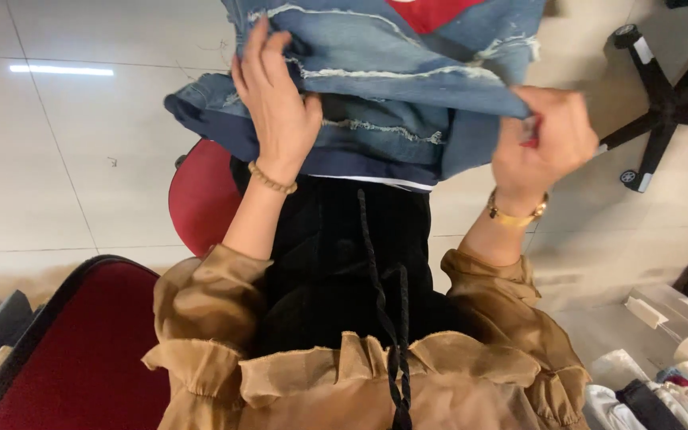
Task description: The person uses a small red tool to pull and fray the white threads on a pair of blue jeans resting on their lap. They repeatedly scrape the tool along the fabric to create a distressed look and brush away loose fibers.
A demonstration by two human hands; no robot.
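A blue denim garment (408, 87) with frayed white seams and a red patch at the top hangs in front of me, above my lap. My left hand (274, 99) lies flat against its left part, fingers pointing up, gripping the fabric with the thumb. My right hand (541, 139) is closed on the garment's right edge, pinching a fold. A beaded bracelet circles my left wrist and a gold bracelet my right. Below them are my black trousers with a drawstring and my tan ruffled blouse.
A red round stool seat (201, 195) stands under the garment on the pale tiled floor (65, 159). A red-cushioned chair (81, 350) is at lower left. A black swivel-chair base (666, 103) is at upper right. Folded clothes and boxes (662, 374) lie at lower right.
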